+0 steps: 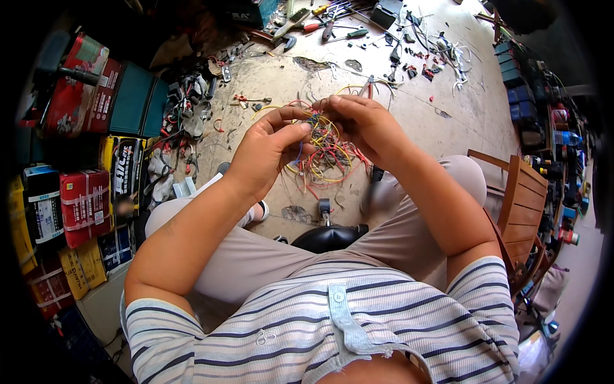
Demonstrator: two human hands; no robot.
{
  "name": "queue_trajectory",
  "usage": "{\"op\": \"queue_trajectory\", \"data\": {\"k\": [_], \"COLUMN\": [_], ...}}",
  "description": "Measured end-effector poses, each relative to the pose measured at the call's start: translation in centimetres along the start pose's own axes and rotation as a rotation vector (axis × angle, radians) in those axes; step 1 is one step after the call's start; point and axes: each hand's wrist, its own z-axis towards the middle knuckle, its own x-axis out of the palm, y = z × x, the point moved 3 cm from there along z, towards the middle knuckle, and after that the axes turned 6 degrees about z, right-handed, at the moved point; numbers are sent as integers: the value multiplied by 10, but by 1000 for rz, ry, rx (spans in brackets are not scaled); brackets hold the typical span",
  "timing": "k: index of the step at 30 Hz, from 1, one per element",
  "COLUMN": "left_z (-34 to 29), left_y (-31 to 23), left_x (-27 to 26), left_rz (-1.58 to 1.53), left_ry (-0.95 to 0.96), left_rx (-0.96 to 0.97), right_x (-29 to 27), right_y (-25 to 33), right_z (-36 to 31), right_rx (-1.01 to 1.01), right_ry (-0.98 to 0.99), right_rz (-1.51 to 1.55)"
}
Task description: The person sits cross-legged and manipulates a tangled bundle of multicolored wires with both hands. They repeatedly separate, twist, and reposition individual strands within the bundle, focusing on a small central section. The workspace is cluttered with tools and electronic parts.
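Observation:
A tangle of thin coloured wires [329,160], mostly yellow, red and dark with some blue, hangs between my hands and in front of my knees. My left hand [265,147] is closed on its left side, thumb and fingertips pinching the wires. On the other side my right hand [364,121] has its fingers bent together over the top of the bundle, also gripping wires. Its fingertips are partly hidden. Just beyond the bundle, on the floor, lies a tool that looks like red-handled pliers [368,88].
Screwdrivers [348,34], a brush [293,22] and cut wire scraps [457,61] litter the floor [268,80] ahead. Boxes [85,203] are stacked at my left, beside a heap of scrap parts [195,105]. At right stand a wooden chair [526,201] and crowded shelves [563,160].

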Motion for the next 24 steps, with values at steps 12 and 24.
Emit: {"op": "queue_trajectory", "data": {"k": [12, 24], "left_z": [-7, -19], "left_y": [-3, 0], "left_x": [1, 13], "left_rz": [-203, -193], "left_ry": [128, 206], "left_rx": [-152, -252], "right_x": [3, -26], "right_y": [3, -5], "right_z": [-6, 13], "right_rx": [-202, -481], "right_ry": [128, -222], "right_rz": [-243, -637]}}
